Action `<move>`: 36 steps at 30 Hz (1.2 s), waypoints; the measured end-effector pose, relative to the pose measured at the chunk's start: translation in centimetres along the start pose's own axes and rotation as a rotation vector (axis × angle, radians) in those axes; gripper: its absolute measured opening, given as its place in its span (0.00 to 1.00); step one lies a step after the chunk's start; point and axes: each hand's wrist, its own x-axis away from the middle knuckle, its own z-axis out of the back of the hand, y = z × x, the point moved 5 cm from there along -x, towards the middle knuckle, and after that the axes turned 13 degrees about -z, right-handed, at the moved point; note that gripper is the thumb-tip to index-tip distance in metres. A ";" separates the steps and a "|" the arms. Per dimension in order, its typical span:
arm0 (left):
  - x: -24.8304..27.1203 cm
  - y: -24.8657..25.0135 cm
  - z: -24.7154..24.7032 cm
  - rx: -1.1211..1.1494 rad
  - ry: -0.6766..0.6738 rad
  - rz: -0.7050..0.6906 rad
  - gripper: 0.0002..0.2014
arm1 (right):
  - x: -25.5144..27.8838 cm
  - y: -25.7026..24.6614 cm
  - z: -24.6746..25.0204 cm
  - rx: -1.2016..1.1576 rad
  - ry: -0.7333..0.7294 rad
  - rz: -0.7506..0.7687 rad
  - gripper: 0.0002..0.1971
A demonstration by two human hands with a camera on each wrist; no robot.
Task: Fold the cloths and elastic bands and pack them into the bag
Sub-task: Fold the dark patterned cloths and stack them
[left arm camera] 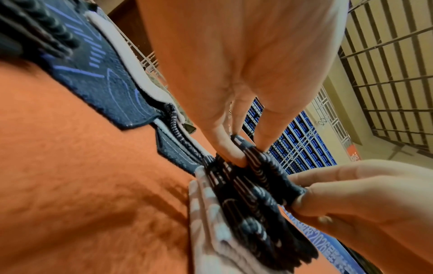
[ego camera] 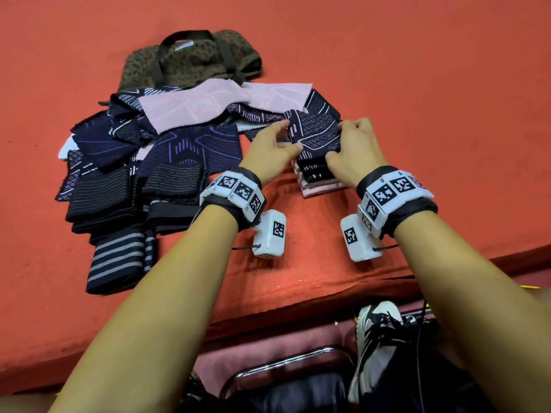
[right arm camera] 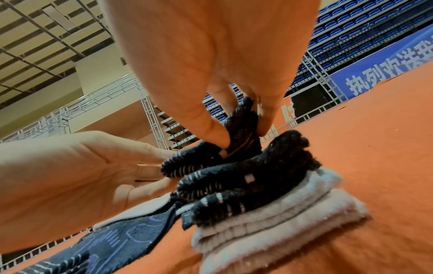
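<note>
Pinching dark patterned cloth (ego camera: 316,135) at opposite edges, left hand (ego camera: 269,150) and right hand (ego camera: 354,150), squaring it onto folded stack (ego camera: 320,186) near orange tabletop's (ego camera: 447,114) front edge, leopard-print bag (ego camera: 190,59) well behind.

Bare table (ego camera: 447,84) right of cloth heap (ego camera: 149,150)

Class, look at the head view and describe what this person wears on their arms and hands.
Both forearms are bare, with no sleeves or gloves. Each wrist carries a black band topped by white blocks printed with black square code markers. A white boxy camera unit, also marked, hangs below each wrist, trailing a thin black cable.
</note>
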 end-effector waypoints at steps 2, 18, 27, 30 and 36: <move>0.1 0.2 -0.3 -0.009 -0.040 -0.014 0.26 | 0.1 0.0 0.0 -0.004 -0.007 -0.015 0.18; -0.2 -2.0 0.7 -0.194 -0.116 0.031 0.27 | 1.7 -3.4 -0.4 0.302 0.182 0.212 0.19; 0.3 -1.1 1.8 -0.289 -0.175 0.005 0.25 | 1.5 -5.7 -1.8 0.293 -0.057 0.228 0.20; 0.6 -0.3 3.9 -0.386 -0.175 -0.002 0.22 | 1.5 -8.2 -1.9 0.288 -0.068 0.290 0.19; 1.1 1.1 9.6 -0.673 -0.162 0.036 0.18 | 1.8 -13.7 -4.3 0.342 -0.147 0.394 0.19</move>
